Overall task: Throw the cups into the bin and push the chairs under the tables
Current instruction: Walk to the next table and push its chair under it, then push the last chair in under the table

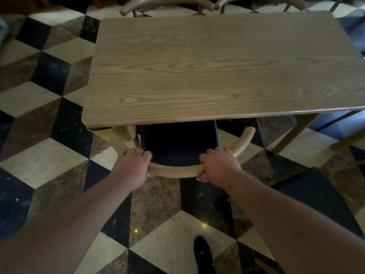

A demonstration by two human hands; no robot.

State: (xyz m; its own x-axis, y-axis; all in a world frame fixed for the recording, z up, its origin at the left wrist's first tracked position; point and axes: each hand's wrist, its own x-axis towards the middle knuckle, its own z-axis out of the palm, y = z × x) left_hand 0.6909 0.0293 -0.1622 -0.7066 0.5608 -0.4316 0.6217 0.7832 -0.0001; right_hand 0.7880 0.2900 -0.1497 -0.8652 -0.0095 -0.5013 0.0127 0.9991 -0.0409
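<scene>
A wooden chair [174,171] with a curved backrest and a dark seat stands at the near edge of a light wooden table [217,66]. The seat's front part lies under the tabletop. My left hand [132,165] grips the left part of the backrest. My right hand [218,165] grips the right part of it. No cup shows on the tabletop.
Two more chair backs [167,2] [256,1] stand at the table's far side. A yellowish object [110,132] sits under the table's near-left corner. The floor is chequered in black, cream and brown tiles. A dark shoe [203,254] is below the chair.
</scene>
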